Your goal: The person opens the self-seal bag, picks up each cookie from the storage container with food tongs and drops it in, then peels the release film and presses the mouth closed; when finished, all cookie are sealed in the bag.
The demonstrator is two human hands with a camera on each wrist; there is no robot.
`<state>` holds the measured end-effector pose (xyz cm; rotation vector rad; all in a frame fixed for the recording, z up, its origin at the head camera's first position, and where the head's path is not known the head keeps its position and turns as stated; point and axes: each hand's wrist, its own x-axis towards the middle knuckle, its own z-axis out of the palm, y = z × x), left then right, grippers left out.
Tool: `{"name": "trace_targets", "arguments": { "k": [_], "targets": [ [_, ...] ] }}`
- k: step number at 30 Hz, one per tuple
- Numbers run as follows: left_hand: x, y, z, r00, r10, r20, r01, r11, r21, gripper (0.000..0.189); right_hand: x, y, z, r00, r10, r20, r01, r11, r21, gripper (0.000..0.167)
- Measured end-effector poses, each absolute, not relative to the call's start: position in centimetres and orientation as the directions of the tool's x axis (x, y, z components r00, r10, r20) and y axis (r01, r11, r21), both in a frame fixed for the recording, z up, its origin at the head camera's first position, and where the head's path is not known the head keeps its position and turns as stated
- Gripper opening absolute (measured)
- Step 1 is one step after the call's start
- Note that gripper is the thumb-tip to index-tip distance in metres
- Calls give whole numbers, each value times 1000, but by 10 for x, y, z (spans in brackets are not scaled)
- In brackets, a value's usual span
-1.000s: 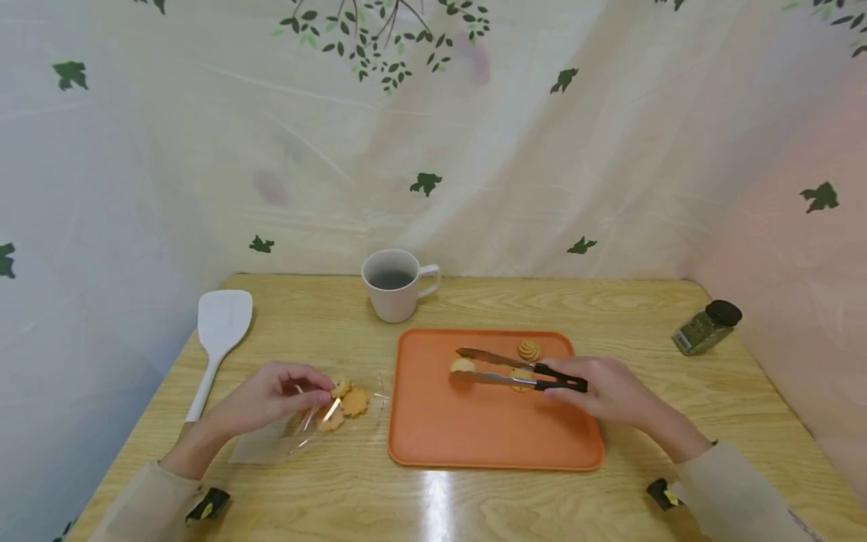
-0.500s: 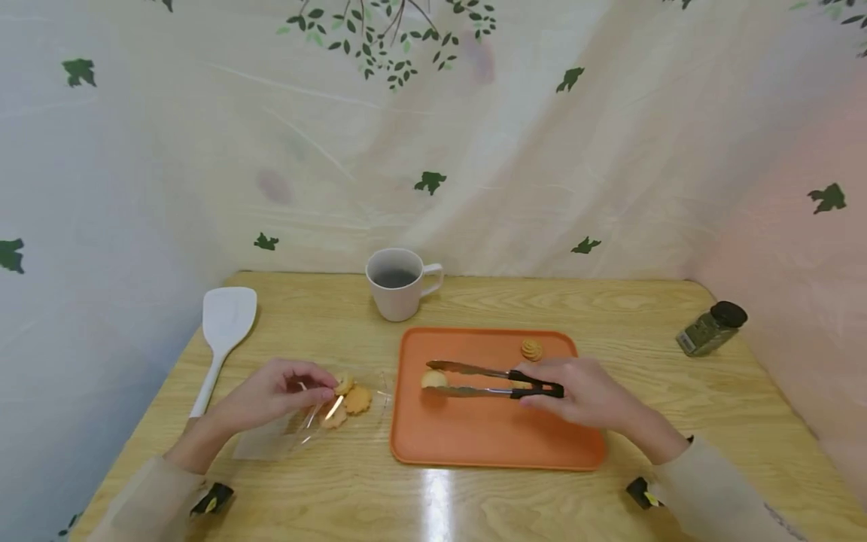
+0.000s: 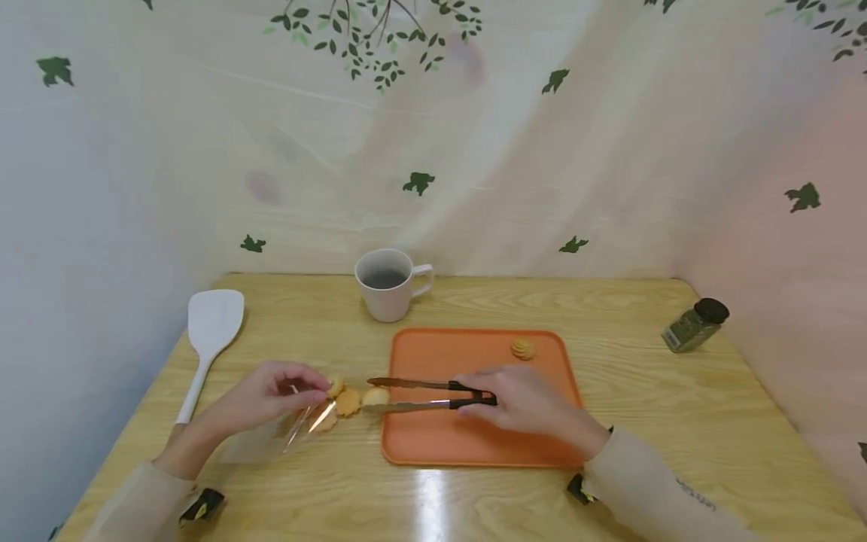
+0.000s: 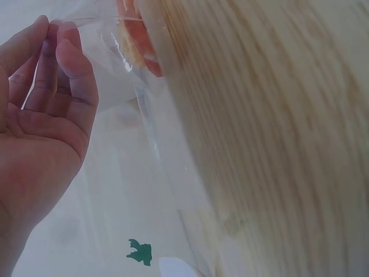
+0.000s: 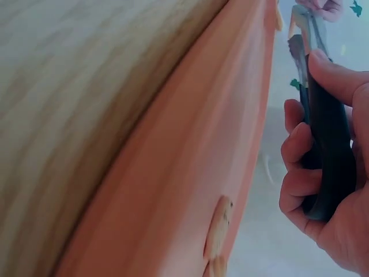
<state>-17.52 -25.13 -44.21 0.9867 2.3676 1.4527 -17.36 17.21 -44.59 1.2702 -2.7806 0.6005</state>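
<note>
My left hand (image 3: 274, 397) pinches the edge of a clear plastic bag (image 3: 254, 446) on the left of the table; several cookies (image 3: 348, 403) lie in it. In the left wrist view, thumb and fingertips meet at the bag's film (image 4: 104, 29). My right hand (image 3: 524, 403) grips the black handles of metal tongs (image 3: 415, 407). Between the tongs' tips is a pale round cookie (image 3: 375, 397), over the tray's left rim and close beside the bagged cookies. On the orange tray (image 3: 474, 446) sits a swirled cookie (image 3: 522, 348); the right wrist view also shows a chip-dotted cookie (image 5: 218, 229) there.
Behind the tray stands a white mug (image 3: 386, 290) with its handle to the right. A white spatula (image 3: 214, 324) lies along the left side. At the far right, a black-lidded jar of dried herbs (image 3: 694, 327) lies tilted. A printed cloth (image 3: 325, 188) hangs behind the table.
My right hand has moved left with the tongs and cookie, from the tray's middle to its left rim by the bag. The left hand keeps its pinch on the bag.
</note>
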Motion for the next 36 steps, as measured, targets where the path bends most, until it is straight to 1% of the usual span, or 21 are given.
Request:
{"name": "trace_targets", "arguments": {
  "k": [6, 11, 19, 22, 25, 30, 36],
  "targets": [
    [-174, -250, -443, -761, 629, 156, 423, 298, 856, 11, -178, 153, -447, -670, -726, 156, -724, 592, -353, 46],
    [-174, -249, -442, -760, 635, 139, 397, 284, 873, 12, -180, 137, -444, -646, -748, 151, -742, 568, -357, 47],
    [-173, -246, -439, -758, 635, 150, 415, 291, 862, 11, -185, 115, -444, -621, -774, 122, -766, 567, -303, 49],
    [-172, -245, -438, -758, 635, 148, 412, 290, 864, 11, -186, 107, -445, -602, -791, 111, -784, 559, -269, 47],
    [-172, -244, -437, -759, 637, 134, 395, 287, 872, 12, -187, 98, -445, -572, -813, 107, -809, 537, -239, 42],
    [-172, -243, -436, -769, 630, 105, 362, 296, 884, 14, -190, 84, -444, -529, -841, 115, -835, 490, -251, 38],
    [-172, -243, -434, -775, 628, 70, 332, 310, 891, 15, -194, 74, -440, -497, -858, 131, -856, 460, -235, 44]
  ]
}}
